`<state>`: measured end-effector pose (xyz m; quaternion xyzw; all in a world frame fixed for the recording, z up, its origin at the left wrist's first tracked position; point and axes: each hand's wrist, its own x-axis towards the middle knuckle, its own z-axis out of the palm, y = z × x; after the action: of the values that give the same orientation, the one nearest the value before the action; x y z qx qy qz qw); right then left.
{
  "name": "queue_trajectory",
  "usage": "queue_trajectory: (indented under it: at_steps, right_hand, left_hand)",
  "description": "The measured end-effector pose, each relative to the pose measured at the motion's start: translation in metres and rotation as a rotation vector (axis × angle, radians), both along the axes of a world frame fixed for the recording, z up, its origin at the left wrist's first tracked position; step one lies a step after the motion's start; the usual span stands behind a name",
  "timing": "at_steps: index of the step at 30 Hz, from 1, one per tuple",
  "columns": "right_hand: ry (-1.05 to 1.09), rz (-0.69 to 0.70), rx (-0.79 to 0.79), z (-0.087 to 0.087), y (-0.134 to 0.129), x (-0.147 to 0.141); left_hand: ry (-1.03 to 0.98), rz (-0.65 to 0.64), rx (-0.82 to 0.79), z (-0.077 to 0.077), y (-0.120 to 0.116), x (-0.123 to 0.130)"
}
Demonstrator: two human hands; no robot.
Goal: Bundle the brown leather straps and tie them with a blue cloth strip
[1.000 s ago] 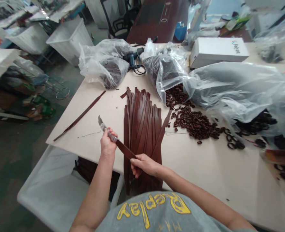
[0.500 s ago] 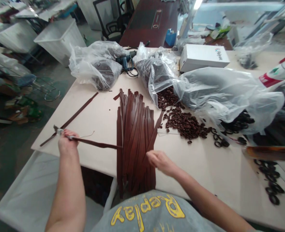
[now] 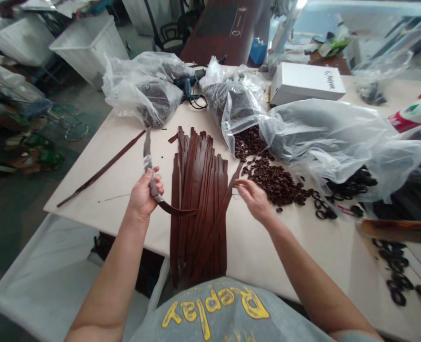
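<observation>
The fingers of the left hand are curled and clamped on a curved strip, gripping it at a pale wrapped section; above the fist a greyish tip points to the far side, while the brown length bends out below the fingers to the right, over the pile of brown strips. The thumb lies along the wrap, and the left forearm slants up from the near left, the wrist nearly straight. The right hand has its thumb and fingertips drawn together at the slanted strip on the pile's right edge; whether they pinch it, I cannot tell. Its forearm runs in from the near right, fingers pointing left. Just beyond that hand, to the right, small brown rings lie heaped on the table, and a lone strip lies slantwise left of the left hand. Farther out, clear plastic bags stand along the far side with a dark power tool and a white box, and a white bin sits below the near left edge
</observation>
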<state>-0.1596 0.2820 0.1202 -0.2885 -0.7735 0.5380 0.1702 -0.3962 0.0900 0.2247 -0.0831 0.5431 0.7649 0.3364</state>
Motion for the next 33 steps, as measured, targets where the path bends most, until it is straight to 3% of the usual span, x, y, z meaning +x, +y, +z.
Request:
queue_trajectory:
  at_steps: [4,7,9,12,14,16,20,24,29,33]
  right_hand:
    - [0.201,0.307,-0.323,0.03,-0.085,-0.032]
    - [0.193,0.395,-0.347,0.054,-0.117,-0.051]
    - [0.131,0.456,-0.358,0.067,-0.12,-0.053]
    - [0.038,0.655,-0.409,0.082,-0.107,-0.034]
    - [-0.008,0.772,-0.536,0.088,-0.095,-0.01]
    - [-0.011,0.795,-0.706,0.089,-0.082,0.019]
    - [0.092,0.626,-0.807,0.079,-0.056,0.066]
    - [0.149,0.352,-0.799,0.066,-0.039,0.078]
    - [0.303,0.12,-0.694,0.056,-0.036,0.046]
    - [0.199,-0.076,-0.75,0.014,-0.048,0.015]
  left_hand:
    - [0.003,-0.031,0.123,0.018,0.026,0.036]
    - [-0.011,0.001,0.178,0.026,0.034,0.046]
    - [-0.043,0.06,0.23,0.031,0.03,0.037]
    - [-0.055,0.221,0.354,0.039,0.012,0.003]
    - [-0.038,0.3,0.4,0.041,-0.006,-0.023]
    - [-0.025,0.339,0.37,0.041,-0.026,-0.045]
    - [-0.019,0.436,0.195,0.027,-0.06,-0.064]
    - [0.003,0.52,-0.028,0.0,-0.068,-0.057]
    - [-0.009,0.473,-0.081,-0.028,-0.039,-0.039]
    - [0.032,0.429,0.005,-0.036,0.015,-0.016]
